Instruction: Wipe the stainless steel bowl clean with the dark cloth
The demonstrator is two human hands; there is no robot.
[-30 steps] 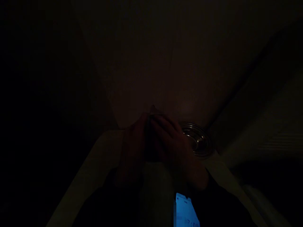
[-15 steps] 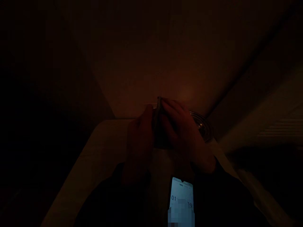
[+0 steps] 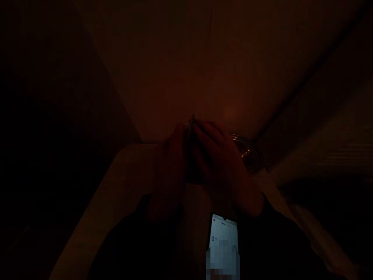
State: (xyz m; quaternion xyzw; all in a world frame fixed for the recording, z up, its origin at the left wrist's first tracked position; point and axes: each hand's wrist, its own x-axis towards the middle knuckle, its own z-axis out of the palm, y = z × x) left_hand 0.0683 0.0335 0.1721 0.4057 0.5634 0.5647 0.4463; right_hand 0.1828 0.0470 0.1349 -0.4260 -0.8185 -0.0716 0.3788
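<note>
The scene is very dark. My left hand [image 3: 170, 163] is curled, thumb up, against the left side of a dark object [image 3: 196, 177] whose kind I cannot make out. Between the hands stands a thin, flat, pale-edged piece [image 3: 191, 123], its tip rising just above the fingers. My right hand [image 3: 217, 149] has its fingers bent together against the right side of that piece. Right of this hand, a round shiny dish or lid [image 3: 247, 153] with ringed edges shows in part; the rest is hidden behind the hand.
A phone [image 3: 224, 233] with a lit screen lies near me between my forearms. Beneath my hands is a pale tabletop [image 3: 116, 194] with a rounded far left corner. A wall or panel [image 3: 186, 70] rises behind it.
The view has shifted slightly and darkened. My hands and the thin piece appear a little higher and further left. The right fingers still press on the piece.
</note>
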